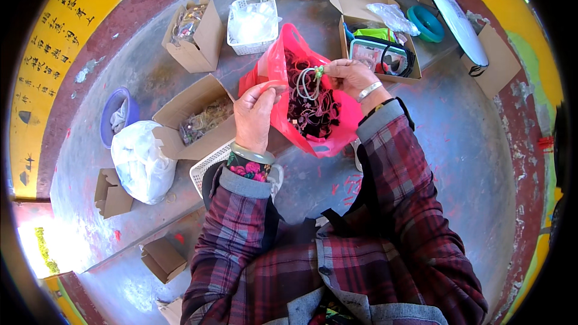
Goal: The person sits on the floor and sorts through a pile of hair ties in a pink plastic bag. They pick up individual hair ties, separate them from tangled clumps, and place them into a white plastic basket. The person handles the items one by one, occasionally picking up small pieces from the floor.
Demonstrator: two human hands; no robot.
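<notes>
My left hand (253,117) is closed on the left rim of a red plastic bag (343,126), with thumb and fingers pinched together. Inside the bag lies a heap of dark hair ties (313,114), a few with light bits on them. Over the bag's mouth, my right hand (352,79) pinches a pale grey hair tie (306,86) by its green ornament. The loops of that tie hang down on the left side of the fingers, above the dark heap.
Left of the bag stand an open cardboard box (205,114) of small goods, a stuffed white plastic bag (143,162) and a purple basin (114,111). Beyond are a white basket (253,24) and another carton (195,45). A filled box (379,42) sits far right, beside a teal ring-shaped item (426,23).
</notes>
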